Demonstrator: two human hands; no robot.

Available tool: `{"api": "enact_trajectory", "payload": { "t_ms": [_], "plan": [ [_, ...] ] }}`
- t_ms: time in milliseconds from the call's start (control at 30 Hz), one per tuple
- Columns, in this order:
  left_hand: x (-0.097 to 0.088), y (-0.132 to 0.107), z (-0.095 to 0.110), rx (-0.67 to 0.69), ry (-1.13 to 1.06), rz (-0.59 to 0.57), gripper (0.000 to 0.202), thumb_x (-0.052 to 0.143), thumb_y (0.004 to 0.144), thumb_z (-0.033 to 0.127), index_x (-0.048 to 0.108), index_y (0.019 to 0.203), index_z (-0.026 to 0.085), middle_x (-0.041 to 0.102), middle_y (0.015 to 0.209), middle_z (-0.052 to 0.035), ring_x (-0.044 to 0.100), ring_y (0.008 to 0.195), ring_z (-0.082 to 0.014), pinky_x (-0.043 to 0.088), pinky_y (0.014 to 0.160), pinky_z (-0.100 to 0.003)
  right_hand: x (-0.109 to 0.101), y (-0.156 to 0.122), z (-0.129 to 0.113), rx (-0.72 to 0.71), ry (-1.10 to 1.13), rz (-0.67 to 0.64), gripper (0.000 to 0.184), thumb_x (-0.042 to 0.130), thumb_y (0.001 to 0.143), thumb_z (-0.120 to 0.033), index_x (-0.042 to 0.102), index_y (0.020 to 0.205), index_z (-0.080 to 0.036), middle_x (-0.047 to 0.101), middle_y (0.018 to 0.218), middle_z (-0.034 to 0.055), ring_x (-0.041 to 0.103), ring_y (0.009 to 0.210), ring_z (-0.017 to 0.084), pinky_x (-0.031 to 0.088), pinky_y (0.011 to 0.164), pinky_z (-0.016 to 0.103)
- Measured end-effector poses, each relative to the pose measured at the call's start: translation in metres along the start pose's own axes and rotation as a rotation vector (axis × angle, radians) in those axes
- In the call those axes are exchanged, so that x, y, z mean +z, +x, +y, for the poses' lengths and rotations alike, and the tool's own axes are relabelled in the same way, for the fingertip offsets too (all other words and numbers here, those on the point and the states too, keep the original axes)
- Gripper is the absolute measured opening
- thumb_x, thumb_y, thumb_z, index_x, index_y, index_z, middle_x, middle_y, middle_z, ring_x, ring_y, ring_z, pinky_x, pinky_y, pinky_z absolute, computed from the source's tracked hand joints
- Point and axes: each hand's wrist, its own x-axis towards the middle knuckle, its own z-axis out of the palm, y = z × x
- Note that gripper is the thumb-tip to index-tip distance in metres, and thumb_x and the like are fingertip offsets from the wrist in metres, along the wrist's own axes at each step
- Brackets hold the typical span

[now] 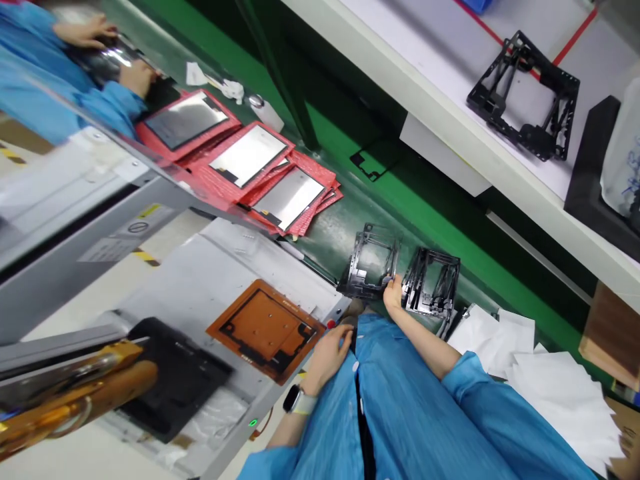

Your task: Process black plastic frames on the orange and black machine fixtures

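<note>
R hand [393, 295] btwn 2 blk frame stacks [419, 287].

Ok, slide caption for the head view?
Right hand at black frames, left hand by orange plate, panels on red wrap beyond.

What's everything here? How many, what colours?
Frame piles: two, black, on green bench; frames uncountable
Screens: three uppermost, silvery, on red wrap
Machine: one, grey, lower left
Plate: one, orange, on machine
Flat piece: one, black, beside plate
Shelf: one, white, upper right
Open frame: one, black, on shelf
Thin frame: one, black, upper middle
Sheets: many, white, lower right
Co-worker's hands: two, blue sleeves, upper left
Coat: one, blue, lower middle
Watch: one, dark, on left arm
Left hand: one, bare, beside machine
Right hand: one, bare, at frame piles
</note>
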Motion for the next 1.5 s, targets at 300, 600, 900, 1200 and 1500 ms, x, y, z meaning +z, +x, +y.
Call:
{"api": "enact_trajectory", "payload": {
  "t_ms": [300,600,900,1200,1500],
  "plan": [
    [-0.044,0.024,-0.084,-0.067,0.345,0.36,0.051,0.044,0.1,0.026,0.062,0.144,0.008,0.051,0.166,-0.0274,0.033,0.164,-0.0425,0.03,0.131,-0.065,0.018,0.002,0.028,-0.055,-0.417,0.133,0.046,0.037,0.1,-0.029,0.048,0.142,-0.014,0.068,0.119,0.0183,0.066,0.121,0.032,0.049,0.109,0.047],
    [-0.095,0.046,-0.108,0.067,0.441,0.365,0.037,0.042,0.104,0.031,0.073,0.111,0.013,0.056,0.16,-0.0244,0.036,0.162,-0.0405,0.027,0.133,-0.064,0.021,-0.033,-0.001,-0.483,-0.887,0.044,0.062,0.051,0.087,-0.009,0.051,0.149,-0.003,0.047,0.154,0.0308,0.042,0.144,0.039,0.032,0.121,0.055],
    [-0.124,-0.014,-0.07,-0.028,0.415,0.664,0.047,0.037,0.11,0.036,0.074,0.084,0.022,0.073,0.085,-0.0137,0.064,0.105,-0.0328,0.041,0.12,-0.059,0.15,-0.14,0.022,-1.368,-1.18,-1.051,0.041,0.048,0.109,-0.021,0.059,0.145,-0.006,0.065,0.131,0.0196,0.048,0.123,0.032,0.041,0.107,0.047],
    [-0.116,-0.046,-0.053,-0.113,0.169,0.876,0.046,0.04,0.109,0.036,0.063,0.07,0.028,0.066,0.075,-0.0087,0.06,0.102,-0.0291,0.034,0.13,-0.06,0.165,-0.144,0.008,-1.39,-1.308,-1.132,0.023,0.054,0.109,-0.016,0.076,0.105,-0.009,0.067,0.107,0.0144,0.052,0.113,0.027,0.042,0.105,0.04],
    [-0.101,-0.065,-0.057,-0.077,0.162,0.925,0.042,0.043,0.107,0.034,0.056,0.068,0.029,0.064,0.074,-0.0062,0.06,0.087,-0.0252,0.038,0.13,-0.059,0.057,-0.134,-0.092,-1.368,-1.062,-0.851,0.02,0.055,0.11,-0.015,0.075,0.114,-0.015,0.067,0.108,0.0127,0.053,0.104,0.025,0.045,0.094,0.039]
  ]
}}
